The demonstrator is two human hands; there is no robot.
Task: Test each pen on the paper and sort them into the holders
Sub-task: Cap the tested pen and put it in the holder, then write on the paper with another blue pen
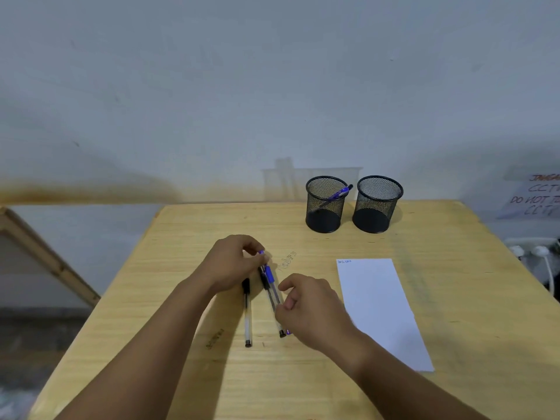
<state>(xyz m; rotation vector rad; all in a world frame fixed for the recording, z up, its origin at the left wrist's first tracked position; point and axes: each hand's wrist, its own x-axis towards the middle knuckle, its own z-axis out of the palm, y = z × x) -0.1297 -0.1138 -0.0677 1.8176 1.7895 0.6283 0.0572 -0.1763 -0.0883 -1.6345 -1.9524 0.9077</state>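
Note:
Three clear pens lie on the wooden table (169, 344). A black-capped pen (247, 313) lies alone on the left. Another black-capped pen (268, 291) and a blue-capped pen (270, 275) lie side by side. My left hand (233, 262) pinches the cap end of the blue-capped pen. My right hand (312, 310) curls over the lower barrels of that pair, its fingers touching them. A white paper sheet (378, 304) with a small scribble at its top left lies to the right. Two black mesh holders stand at the back: the left holder (325, 216) contains one blue pen (338, 195), the right holder (377, 213) looks empty.
The table's left edge drops to the floor, where a wooden frame (45, 253) leans. A handwritten sign (536, 195) hangs on the wall at the right, above white plugs and cables (533, 253).

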